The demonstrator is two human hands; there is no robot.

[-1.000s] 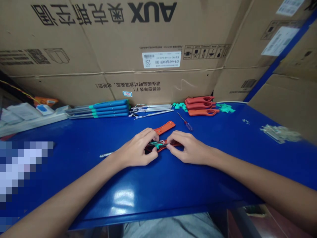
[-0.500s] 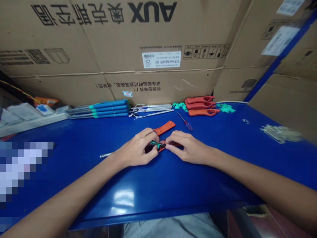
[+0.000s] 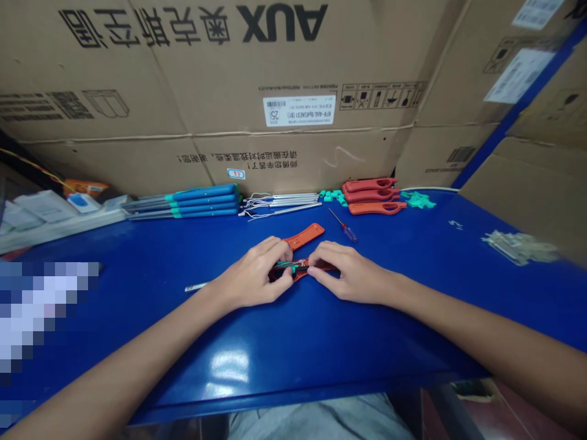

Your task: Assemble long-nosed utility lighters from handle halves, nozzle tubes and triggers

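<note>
An open red-orange handle shell (image 3: 300, 276) lies low over the table between my hands, with a small green part (image 3: 294, 269), thin white wires and a dark piece inside it. My left hand (image 3: 266, 272) is closed around its left end, thumb and fingers pinching by the green part. At its right end, my right hand (image 3: 346, 272) pinches the shell and the dark piece with thumb and forefinger. My fingers hide much of the inside. Just beyond them rests a second orange shell half (image 3: 308, 236). A silver metal tube (image 3: 195, 286) pokes out behind my left forearm.
Along the back are blue-handled tools (image 3: 206, 200), metal tubes with white wires (image 3: 293, 200), green caps (image 3: 334, 196), red shells (image 3: 372, 195) and green pieces (image 3: 418, 200). A screwdriver (image 3: 348, 233) lies before them. Clear plastic pieces (image 3: 518, 246) are at right; cardboard (image 3: 183, 79) walls the back.
Both hands stay almost in place on the shell. My right fingers have shifted very slightly.
</note>
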